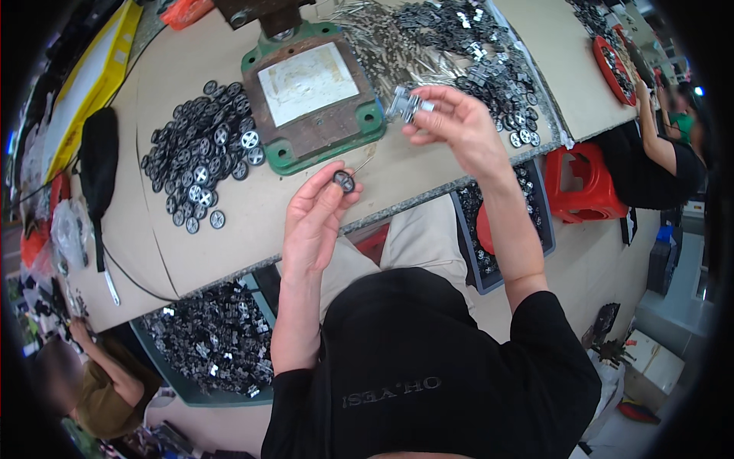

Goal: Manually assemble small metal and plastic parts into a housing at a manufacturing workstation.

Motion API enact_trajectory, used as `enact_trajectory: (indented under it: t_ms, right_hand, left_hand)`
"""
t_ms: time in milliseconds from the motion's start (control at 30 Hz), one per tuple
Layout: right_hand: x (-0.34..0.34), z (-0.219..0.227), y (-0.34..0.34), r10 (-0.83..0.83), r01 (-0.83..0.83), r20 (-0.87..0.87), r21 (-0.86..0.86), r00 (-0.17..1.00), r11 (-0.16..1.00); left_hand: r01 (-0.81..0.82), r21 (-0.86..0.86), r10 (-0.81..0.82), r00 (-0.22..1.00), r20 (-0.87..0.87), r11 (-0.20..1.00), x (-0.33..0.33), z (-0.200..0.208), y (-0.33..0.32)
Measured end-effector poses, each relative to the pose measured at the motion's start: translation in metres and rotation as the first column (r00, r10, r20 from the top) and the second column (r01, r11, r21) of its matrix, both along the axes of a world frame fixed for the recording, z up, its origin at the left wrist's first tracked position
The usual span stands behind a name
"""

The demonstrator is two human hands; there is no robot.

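Between thumb and fingers, my left hand (310, 218) pinches a small black toy wheel (344, 181) with silver spokes. A thin metal axle (364, 165) sticks out from the wheel toward the upper right. Higher and to the right, my right hand (461, 126) is closed on a small grey plastic part (406, 105), whose exact kind I cannot make out. Both hands are raised over the table's near edge, in front of a green-edged press base (348, 136) with a pale plate (308, 83) on top. The two held pieces are apart.
Loose wheels (202, 157) lie heaped left of the press. Behind my right hand are scattered metal pins (375, 42) and dark plastic parts (493, 73). Below stand a filled teal bin (145, 336) and a grey bin (549, 229). A red stool (612, 203) and co-workers flank the table.
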State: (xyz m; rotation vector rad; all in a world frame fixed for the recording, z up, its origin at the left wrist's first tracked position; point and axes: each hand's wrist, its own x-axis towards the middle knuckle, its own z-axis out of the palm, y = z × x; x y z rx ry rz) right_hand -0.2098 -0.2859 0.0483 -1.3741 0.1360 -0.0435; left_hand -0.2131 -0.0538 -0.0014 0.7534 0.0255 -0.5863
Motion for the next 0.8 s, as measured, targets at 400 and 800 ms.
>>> enact_trajectory:
  t_ms: [400,800]
  right_hand:
    - [-0.022,-0.018,0.059,-0.099,0.098,0.082,0.007,0.992,0.995]
    - [-0.025,-0.023,0.068,-0.19,0.192,0.137,-0.002,0.972,0.981]
  left_hand:
    - [-0.08,0.036,0.079,0.997,0.022,0.996,-0.005,0.001,0.001]
    - [-0.125,0.084,0.119,0.99,0.071,0.989,-0.01,0.0,-0.005]
